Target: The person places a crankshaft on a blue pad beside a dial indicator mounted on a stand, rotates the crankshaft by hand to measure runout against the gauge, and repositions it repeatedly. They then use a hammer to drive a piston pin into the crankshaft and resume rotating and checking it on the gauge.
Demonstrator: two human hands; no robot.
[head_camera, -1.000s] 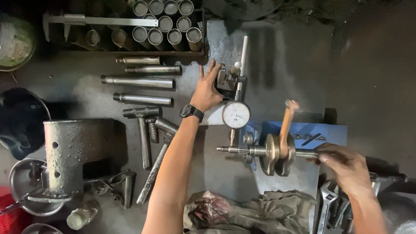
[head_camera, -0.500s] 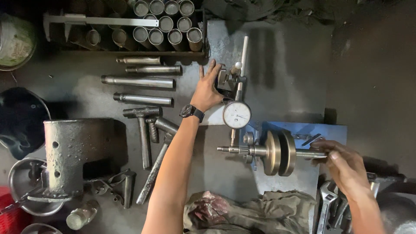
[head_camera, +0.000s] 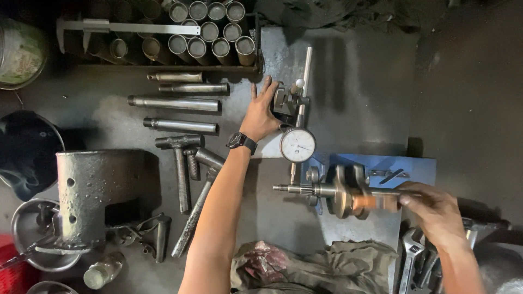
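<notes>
1. Two hands at work; left hand (head_camera: 263,111) lies flat with fingers spread on the base of the gauge stand (head_camera: 287,100), pressing it to the steel plate (head_camera: 348,98), not gripping.
2. Right hand (head_camera: 433,209) has its fingers curled round the right end of the crankshaft (head_camera: 343,190); grip partly blurred.
3. Crankshaft lies level on the blue fixture (head_camera: 406,166); webs near mid-span, splined end pointing left.
4. Dial gauge (head_camera: 298,145) hangs just above the left shaft end; its stem appears to touch, though contact is hard to confirm.
5. Judgement: set-up done, shaft mounted, gauge placed; reading looks under way, any correction still open.
6. Hammer (head_camera: 180,163) and steel rods (head_camera: 174,102) lie untouched to the left.
</notes>
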